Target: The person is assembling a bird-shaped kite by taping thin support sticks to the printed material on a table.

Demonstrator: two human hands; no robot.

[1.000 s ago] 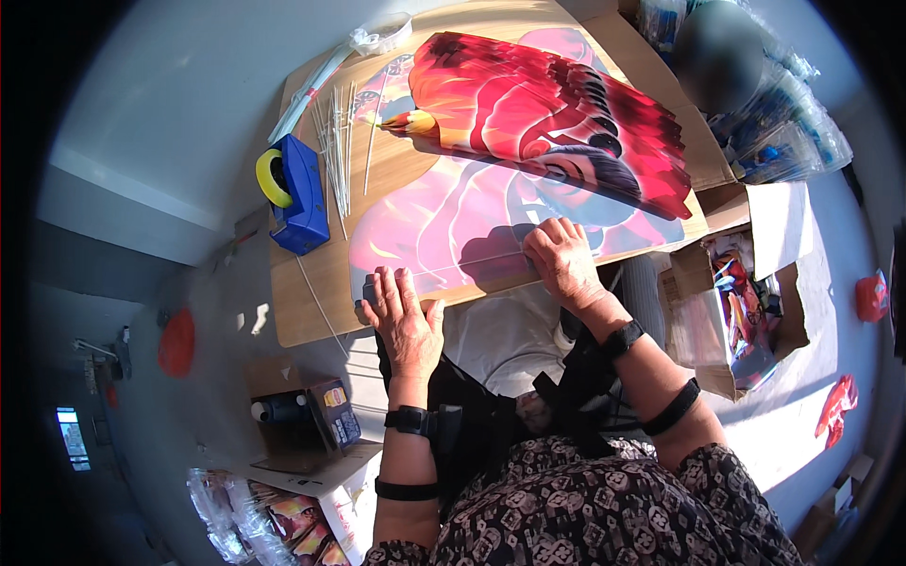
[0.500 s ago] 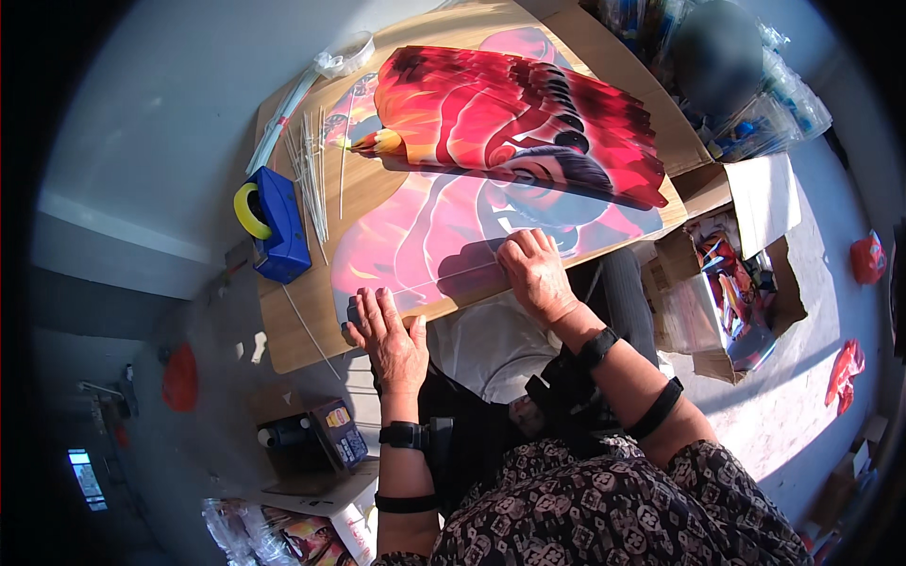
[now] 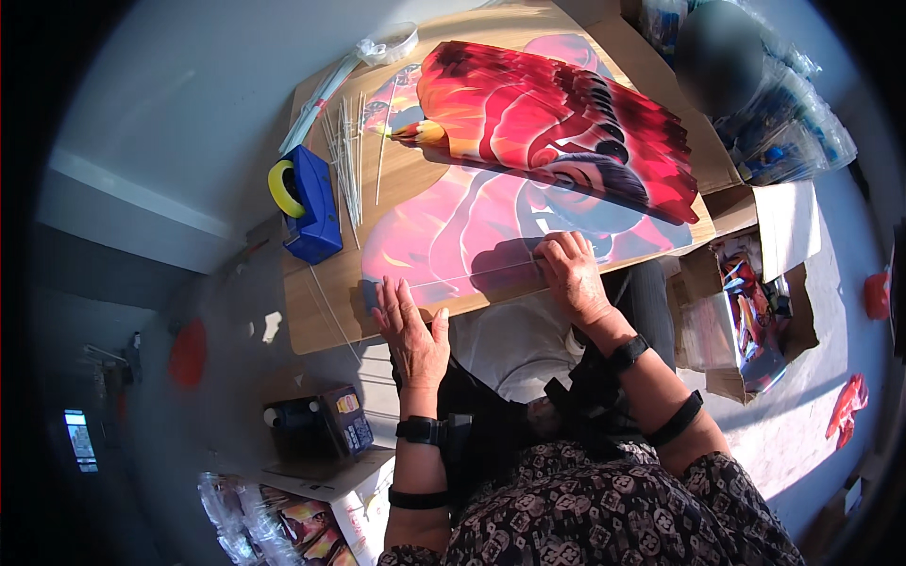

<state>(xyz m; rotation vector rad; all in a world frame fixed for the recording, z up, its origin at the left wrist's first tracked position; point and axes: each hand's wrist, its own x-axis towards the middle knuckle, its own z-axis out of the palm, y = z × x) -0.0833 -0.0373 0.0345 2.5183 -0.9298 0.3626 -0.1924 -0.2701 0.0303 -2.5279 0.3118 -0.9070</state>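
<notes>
A large thin printed sheet (image 3: 439,226) lies on the wooden table, its pale pink side up along the near part. Its far part is folded over, showing a bright red and yellow bird-like print (image 3: 500,104). Near the front edge a thin white rod (image 3: 472,274) runs across the sheet between my hands. My left hand (image 3: 413,335) rests flat at the sheet's near left corner, fingers stretched out and thumb apart. Farther right, my right hand (image 3: 574,278) has its fingers curled and pressed together at the rod's other end; the fingertips are partly hidden.
Several loose white rods (image 3: 347,156) lie left of the sheet, beside a blue tape dispenser (image 3: 316,212) with a yellow roll. A clear plastic tub (image 3: 392,42) stands at the back left. Right of the table is an open cardboard box (image 3: 713,330) of colourful pieces.
The whole scene has shifted slightly right in the picture as the view moved. Both hands keep nearly the same places on the sheet.
</notes>
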